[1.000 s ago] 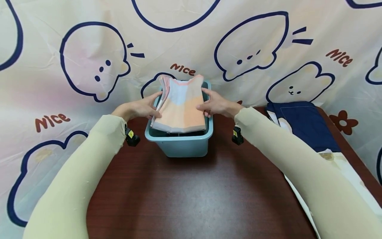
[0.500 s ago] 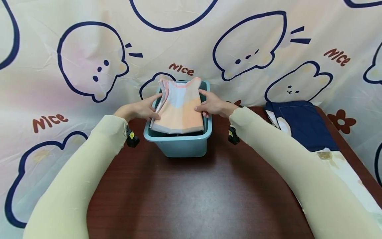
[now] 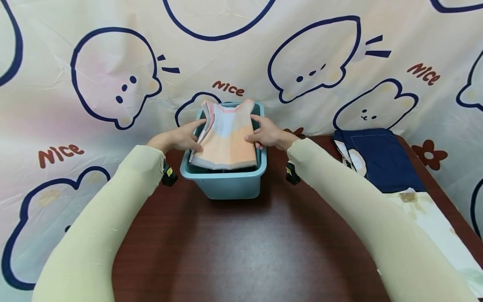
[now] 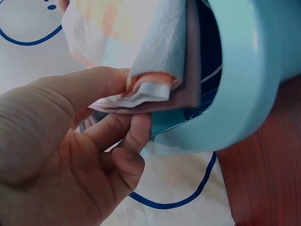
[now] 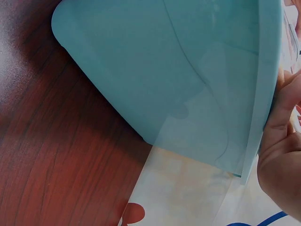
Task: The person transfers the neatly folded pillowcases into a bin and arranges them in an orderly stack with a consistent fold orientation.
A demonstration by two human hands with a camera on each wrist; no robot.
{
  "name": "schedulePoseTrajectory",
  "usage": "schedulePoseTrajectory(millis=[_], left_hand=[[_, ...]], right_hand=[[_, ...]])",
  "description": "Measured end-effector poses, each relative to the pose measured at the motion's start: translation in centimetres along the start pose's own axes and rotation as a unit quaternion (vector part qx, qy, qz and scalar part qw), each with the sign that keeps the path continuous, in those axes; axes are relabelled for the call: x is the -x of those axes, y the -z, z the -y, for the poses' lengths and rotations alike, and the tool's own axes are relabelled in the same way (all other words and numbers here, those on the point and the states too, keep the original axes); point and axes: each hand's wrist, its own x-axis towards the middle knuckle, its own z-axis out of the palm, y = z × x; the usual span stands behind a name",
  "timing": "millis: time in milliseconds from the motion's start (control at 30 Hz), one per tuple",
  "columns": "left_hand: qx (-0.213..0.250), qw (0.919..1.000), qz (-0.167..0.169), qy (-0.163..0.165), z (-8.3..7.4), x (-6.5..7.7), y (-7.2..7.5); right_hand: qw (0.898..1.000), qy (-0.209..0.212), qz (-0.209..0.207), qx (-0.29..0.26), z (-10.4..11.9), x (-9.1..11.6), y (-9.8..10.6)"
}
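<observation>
The left hand (image 3: 181, 136) pinches one side of the folded cloth (image 3: 228, 142), and the right hand (image 3: 268, 132) pinches the other. The cloth sits within the mouth of the bin (image 3: 232, 188), at the centre of the head view. Its layers look loose at the left hand's corner, so an uneven release could unfold them; the right hand, close against the rim (image 5: 267, 70), might snag there and skew the cloth.

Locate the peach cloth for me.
In the head view, the cloth is near the centre, at the mouth of the blue bin, held between the left hand and the right hand.
</observation>
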Motion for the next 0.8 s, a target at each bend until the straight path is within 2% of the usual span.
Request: schedulePoseTrajectory(millis=[400, 800], left_hand=[[-0.021, 0.9997, 0.013, -0.001, -0.06, -0.22, -0.35], [-0.030, 0.9994, 0.020, 0.003, -0.13, -0.55, -0.43]], right_hand=[[1.000, -0.018, -0.007, 0.024, 0.21, 0.02, -0.12], [0.998, -0.009, -0.003, 0.065, 0.56, -0.06, -0.27]])
